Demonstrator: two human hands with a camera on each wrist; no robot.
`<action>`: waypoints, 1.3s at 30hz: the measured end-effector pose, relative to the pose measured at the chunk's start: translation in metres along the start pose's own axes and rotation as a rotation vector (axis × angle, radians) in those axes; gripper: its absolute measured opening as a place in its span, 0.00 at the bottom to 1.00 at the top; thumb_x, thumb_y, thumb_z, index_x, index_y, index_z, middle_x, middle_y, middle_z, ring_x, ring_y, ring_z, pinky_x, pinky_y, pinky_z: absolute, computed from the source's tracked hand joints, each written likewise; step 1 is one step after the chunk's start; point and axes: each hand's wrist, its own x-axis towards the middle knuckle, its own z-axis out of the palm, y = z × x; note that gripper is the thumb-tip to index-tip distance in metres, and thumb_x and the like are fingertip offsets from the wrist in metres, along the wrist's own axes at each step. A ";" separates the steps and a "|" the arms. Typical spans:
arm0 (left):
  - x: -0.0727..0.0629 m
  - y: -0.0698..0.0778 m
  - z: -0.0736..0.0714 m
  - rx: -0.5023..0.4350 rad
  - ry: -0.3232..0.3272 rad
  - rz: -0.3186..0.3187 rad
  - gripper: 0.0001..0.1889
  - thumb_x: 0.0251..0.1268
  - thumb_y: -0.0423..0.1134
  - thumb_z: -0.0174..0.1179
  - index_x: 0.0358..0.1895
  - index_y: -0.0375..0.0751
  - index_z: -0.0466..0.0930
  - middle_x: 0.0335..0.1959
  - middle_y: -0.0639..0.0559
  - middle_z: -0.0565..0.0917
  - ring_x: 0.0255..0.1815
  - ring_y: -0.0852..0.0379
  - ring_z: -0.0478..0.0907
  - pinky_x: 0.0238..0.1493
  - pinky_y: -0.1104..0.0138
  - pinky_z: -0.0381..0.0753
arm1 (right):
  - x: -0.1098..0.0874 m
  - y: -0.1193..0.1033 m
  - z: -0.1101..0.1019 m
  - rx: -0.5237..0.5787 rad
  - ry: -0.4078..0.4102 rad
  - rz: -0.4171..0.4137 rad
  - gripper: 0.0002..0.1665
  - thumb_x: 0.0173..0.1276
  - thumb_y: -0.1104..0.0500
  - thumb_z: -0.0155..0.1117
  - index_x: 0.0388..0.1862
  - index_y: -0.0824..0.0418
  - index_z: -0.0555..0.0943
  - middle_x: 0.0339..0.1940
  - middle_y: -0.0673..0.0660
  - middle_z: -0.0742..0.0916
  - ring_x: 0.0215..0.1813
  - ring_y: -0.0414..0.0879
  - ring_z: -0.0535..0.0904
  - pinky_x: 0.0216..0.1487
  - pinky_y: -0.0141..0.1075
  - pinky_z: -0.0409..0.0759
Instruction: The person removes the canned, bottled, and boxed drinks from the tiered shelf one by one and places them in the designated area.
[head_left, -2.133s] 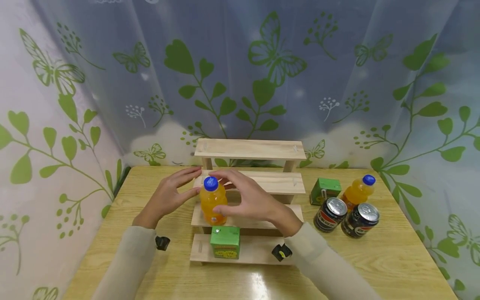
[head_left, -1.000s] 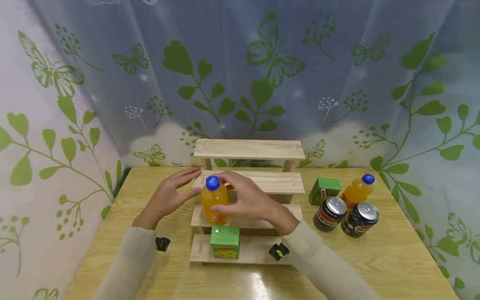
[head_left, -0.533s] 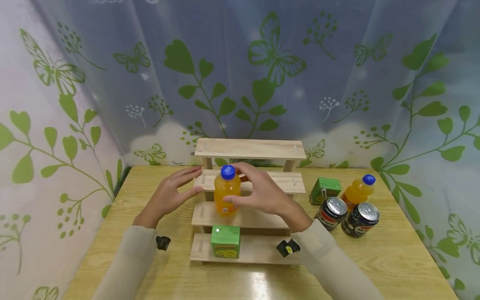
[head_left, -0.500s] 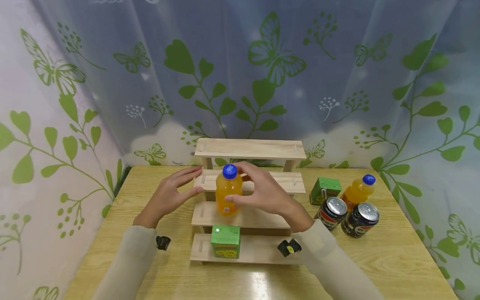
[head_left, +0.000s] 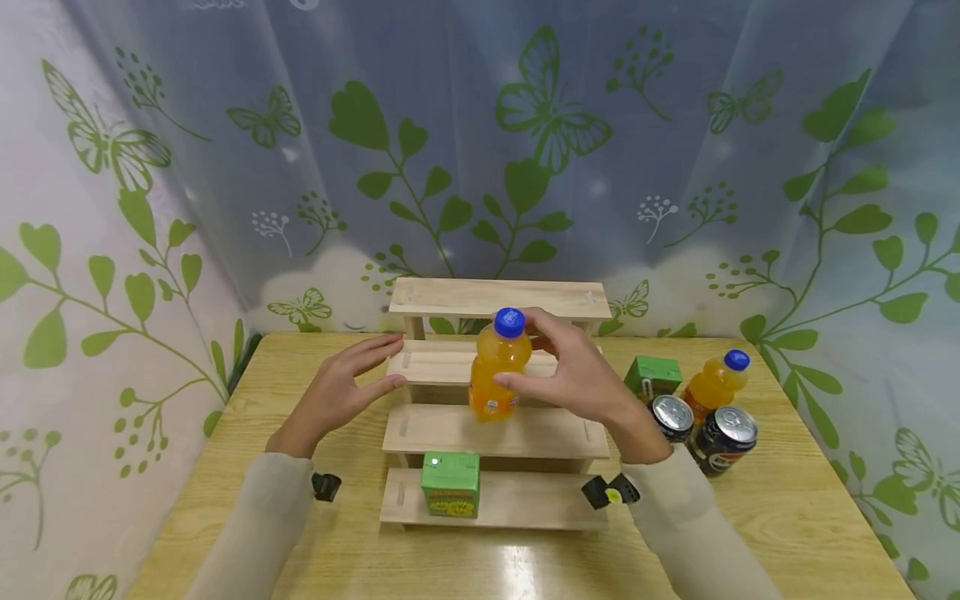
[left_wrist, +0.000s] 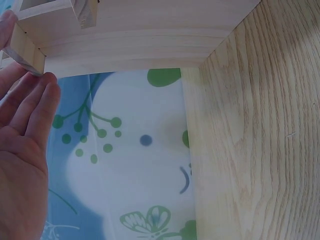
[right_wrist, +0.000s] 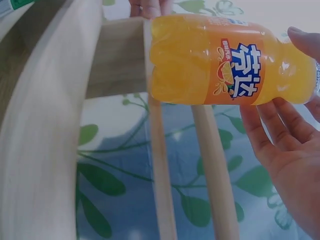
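Note:
My right hand (head_left: 577,371) grips an orange soda bottle (head_left: 498,371) with a blue cap, thumb at the front and fingers behind. The bottle leans a little and overlaps the middle tiers of a four-tier wooden display rack (head_left: 498,296) in the head view. Its orange label with white characters shows in the right wrist view, where the fingers (right_wrist: 280,125) wrap its upper part. My left hand (head_left: 341,396) pinches the left end of the rack's second-highest board (left_wrist: 27,50) between thumb and fingers. On the lowest tier stands a green drink carton (head_left: 450,485), towards the left.
At the table's right stand another green carton (head_left: 654,373), a second orange soda bottle (head_left: 712,387) and two black drink cans (head_left: 724,442), (head_left: 670,417), the left can partly behind my right wrist. A patterned curtain (head_left: 480,167) hangs behind the wooden table (head_left: 810,517).
The right hand has carried the orange soda bottle from the left part of the second-lowest tier up and to the right, and it now leans. My left hand keeps its place at the board.

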 end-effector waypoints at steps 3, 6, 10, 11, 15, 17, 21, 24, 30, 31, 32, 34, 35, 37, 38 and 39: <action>0.000 0.001 0.000 -0.006 0.001 -0.001 0.33 0.73 0.41 0.74 0.79 0.41 0.77 0.80 0.43 0.76 0.79 0.39 0.76 0.76 0.40 0.77 | -0.004 -0.001 -0.009 0.010 0.018 0.005 0.35 0.65 0.65 0.82 0.70 0.62 0.80 0.59 0.56 0.89 0.61 0.48 0.85 0.70 0.45 0.86; 0.000 0.001 0.000 -0.001 0.004 0.005 0.33 0.73 0.40 0.74 0.78 0.40 0.77 0.80 0.43 0.76 0.78 0.39 0.76 0.76 0.40 0.77 | -0.008 -0.001 -0.017 0.014 0.034 0.012 0.34 0.65 0.66 0.81 0.69 0.63 0.80 0.61 0.58 0.88 0.62 0.49 0.85 0.71 0.41 0.85; 0.000 0.001 0.000 -0.001 0.002 0.007 0.33 0.73 0.40 0.74 0.78 0.40 0.77 0.80 0.43 0.76 0.78 0.39 0.76 0.76 0.40 0.77 | -0.017 0.002 -0.027 0.002 0.058 0.047 0.35 0.66 0.67 0.81 0.71 0.64 0.79 0.64 0.58 0.87 0.65 0.48 0.84 0.72 0.32 0.82; 0.000 0.001 0.000 0.000 0.002 0.008 0.33 0.73 0.40 0.74 0.78 0.40 0.77 0.80 0.43 0.76 0.79 0.39 0.76 0.76 0.40 0.77 | -0.020 0.003 -0.030 -0.002 0.063 0.055 0.36 0.67 0.67 0.80 0.73 0.63 0.79 0.66 0.58 0.87 0.65 0.48 0.84 0.72 0.30 0.81; 0.000 0.000 0.000 0.004 0.003 0.014 0.33 0.73 0.40 0.74 0.78 0.39 0.76 0.80 0.40 0.76 0.78 0.38 0.76 0.76 0.40 0.77 | -0.028 0.008 -0.040 -0.024 0.087 0.066 0.38 0.68 0.68 0.79 0.76 0.64 0.77 0.69 0.60 0.86 0.66 0.41 0.83 0.71 0.25 0.79; 0.000 0.000 0.000 0.003 0.003 0.014 0.33 0.73 0.39 0.74 0.78 0.39 0.76 0.80 0.39 0.76 0.78 0.38 0.76 0.76 0.40 0.77 | -0.032 0.009 -0.045 -0.031 0.104 0.064 0.39 0.69 0.69 0.78 0.77 0.65 0.76 0.69 0.61 0.85 0.66 0.36 0.82 0.71 0.24 0.79; 0.000 0.000 0.000 0.003 0.000 0.011 0.33 0.73 0.40 0.74 0.79 0.40 0.76 0.80 0.39 0.76 0.78 0.39 0.76 0.76 0.40 0.77 | -0.042 0.010 -0.055 -0.049 0.136 0.070 0.39 0.69 0.70 0.77 0.78 0.67 0.75 0.70 0.63 0.85 0.65 0.29 0.82 0.69 0.22 0.78; 0.000 -0.001 0.000 0.004 0.000 0.012 0.33 0.73 0.40 0.74 0.79 0.40 0.76 0.80 0.40 0.76 0.78 0.39 0.76 0.76 0.40 0.77 | -0.050 0.010 -0.062 -0.061 0.156 0.074 0.40 0.68 0.72 0.76 0.78 0.69 0.74 0.70 0.64 0.84 0.64 0.29 0.82 0.68 0.22 0.79; 0.000 -0.001 0.000 0.001 0.004 0.016 0.33 0.73 0.40 0.74 0.79 0.41 0.76 0.80 0.42 0.77 0.78 0.39 0.76 0.75 0.40 0.78 | -0.069 0.009 -0.076 -0.087 0.192 0.115 0.39 0.70 0.71 0.76 0.79 0.62 0.76 0.67 0.51 0.85 0.64 0.31 0.83 0.67 0.20 0.79; 0.000 -0.001 0.000 0.002 0.004 0.015 0.33 0.73 0.40 0.74 0.79 0.41 0.76 0.80 0.42 0.77 0.78 0.39 0.76 0.76 0.40 0.78 | -0.072 0.009 -0.078 -0.093 0.196 0.123 0.39 0.70 0.71 0.76 0.79 0.61 0.76 0.67 0.47 0.85 0.64 0.31 0.82 0.67 0.20 0.78; 0.000 0.000 0.001 0.003 0.003 0.016 0.33 0.73 0.40 0.74 0.79 0.41 0.76 0.80 0.42 0.76 0.78 0.39 0.76 0.76 0.40 0.78 | -0.075 0.010 -0.080 -0.097 0.202 0.129 0.39 0.70 0.71 0.76 0.79 0.60 0.76 0.67 0.44 0.84 0.65 0.31 0.82 0.67 0.19 0.77; 0.000 -0.001 0.001 0.004 0.002 0.017 0.33 0.73 0.40 0.74 0.79 0.41 0.76 0.80 0.42 0.76 0.78 0.39 0.76 0.76 0.40 0.78 | -0.082 0.012 -0.084 -0.107 0.215 0.138 0.40 0.70 0.71 0.76 0.79 0.59 0.76 0.66 0.39 0.84 0.65 0.30 0.81 0.67 0.18 0.77; 0.000 0.000 0.000 0.003 0.002 0.015 0.33 0.73 0.40 0.74 0.79 0.41 0.76 0.80 0.43 0.76 0.78 0.39 0.76 0.76 0.40 0.78 | -0.086 0.013 -0.086 -0.111 0.222 0.137 0.40 0.69 0.72 0.76 0.79 0.60 0.76 0.66 0.37 0.83 0.66 0.29 0.81 0.67 0.18 0.77; 0.000 -0.001 0.000 0.003 0.003 0.016 0.33 0.73 0.40 0.74 0.79 0.41 0.76 0.80 0.43 0.77 0.78 0.39 0.76 0.76 0.40 0.77 | -0.093 0.016 -0.090 -0.118 0.240 0.135 0.41 0.68 0.73 0.76 0.79 0.61 0.76 0.67 0.36 0.83 0.66 0.27 0.80 0.67 0.17 0.76; 0.000 -0.001 0.001 0.005 0.005 0.018 0.33 0.73 0.40 0.74 0.79 0.41 0.77 0.80 0.43 0.77 0.78 0.39 0.76 0.76 0.40 0.77 | -0.096 0.017 -0.091 -0.119 0.247 0.132 0.42 0.67 0.74 0.76 0.79 0.62 0.76 0.67 0.36 0.83 0.66 0.28 0.81 0.67 0.17 0.76; 0.000 -0.001 0.001 0.005 0.006 0.018 0.33 0.73 0.40 0.74 0.78 0.41 0.77 0.80 0.43 0.77 0.78 0.39 0.76 0.76 0.40 0.77 | -0.100 0.019 -0.093 -0.118 0.254 0.129 0.42 0.67 0.75 0.76 0.79 0.63 0.76 0.68 0.36 0.83 0.66 0.28 0.81 0.67 0.16 0.76</action>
